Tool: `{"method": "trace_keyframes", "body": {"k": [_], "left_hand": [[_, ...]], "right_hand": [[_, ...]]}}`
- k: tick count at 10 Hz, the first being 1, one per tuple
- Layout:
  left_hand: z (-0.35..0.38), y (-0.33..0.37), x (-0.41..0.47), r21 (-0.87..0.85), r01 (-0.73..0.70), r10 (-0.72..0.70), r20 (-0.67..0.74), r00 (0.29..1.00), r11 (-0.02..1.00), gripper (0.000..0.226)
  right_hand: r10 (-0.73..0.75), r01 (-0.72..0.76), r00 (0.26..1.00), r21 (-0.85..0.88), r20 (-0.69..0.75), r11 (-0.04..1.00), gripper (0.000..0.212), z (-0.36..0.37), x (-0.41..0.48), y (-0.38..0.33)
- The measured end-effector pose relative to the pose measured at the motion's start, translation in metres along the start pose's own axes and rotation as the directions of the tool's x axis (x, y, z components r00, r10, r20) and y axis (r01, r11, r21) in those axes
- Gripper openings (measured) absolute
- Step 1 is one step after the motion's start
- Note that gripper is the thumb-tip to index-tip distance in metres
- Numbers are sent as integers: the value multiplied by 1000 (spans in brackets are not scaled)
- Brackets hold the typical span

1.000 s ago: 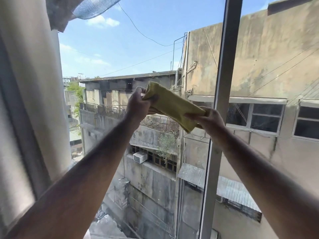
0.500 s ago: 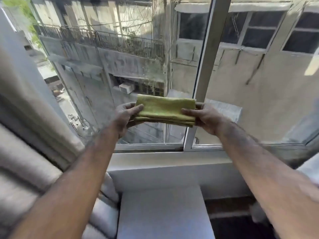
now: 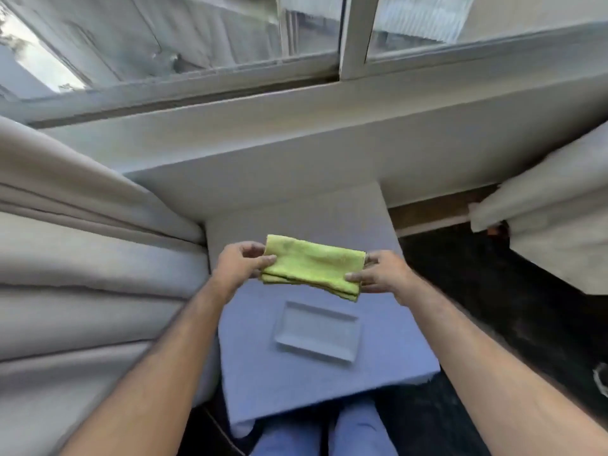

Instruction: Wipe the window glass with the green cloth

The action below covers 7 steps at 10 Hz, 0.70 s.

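In the head view, the green cloth (image 3: 312,266) is folded into a thick rectangle and held in the air above a small grey-blue table (image 3: 329,373), at about 12 o'clock from a clear rectangular tray (image 3: 317,335). The left hand (image 3: 241,264) pinches its left short edge, and the right hand (image 3: 381,273) pinches the right one. The cloth looks soft, light and slightly fluffy, so I judge it will sag if held by one corner; gripping the whole folded stack is better. The window glass (image 3: 204,31) is at 12 o'clock, smooth and hard, and pale curtains (image 3: 82,258) hang at 9 o'clock.
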<state>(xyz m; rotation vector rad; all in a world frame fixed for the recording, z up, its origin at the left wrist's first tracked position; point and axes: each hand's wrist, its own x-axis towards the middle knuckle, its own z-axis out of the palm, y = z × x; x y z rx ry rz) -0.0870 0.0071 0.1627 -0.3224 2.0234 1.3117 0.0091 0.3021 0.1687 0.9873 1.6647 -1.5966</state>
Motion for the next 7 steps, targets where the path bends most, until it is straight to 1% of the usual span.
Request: {"method": "trace_keyframes", "body": {"k": [1,2,3,4,5,6,7], "left_hand": [[28,-71,15,124,80,-86,51,995,989,13],[53,-129,22,286,121,-138,41,990,950,12],[76,-170,27,392,124,-130,-11,991,912,21],[94,-196,38,542,76,-72,-28,997,837,19],[104,-209,50,731,12,-53,32,998,682,23],[110,-204,52,854,-23,-44,54,998,520,29],[106,-186,51,884,-44,44,27,999,465,37]], "right_hand": [[87,-89,995,-40,-59,995,39,16,34,79],[127,-146,982,-138,-138,979,30,31,61,137],[103,-161,978,-348,-179,923,21,41,79,176],[74,-170,976,-512,-203,842,37,48,96,198],[70,-203,975,-730,-209,652,28,56,106,200],[24,-226,971,-891,-236,394,45,58,109,186],[-72,-167,977,-932,-200,321,43,58,104,161]]}}
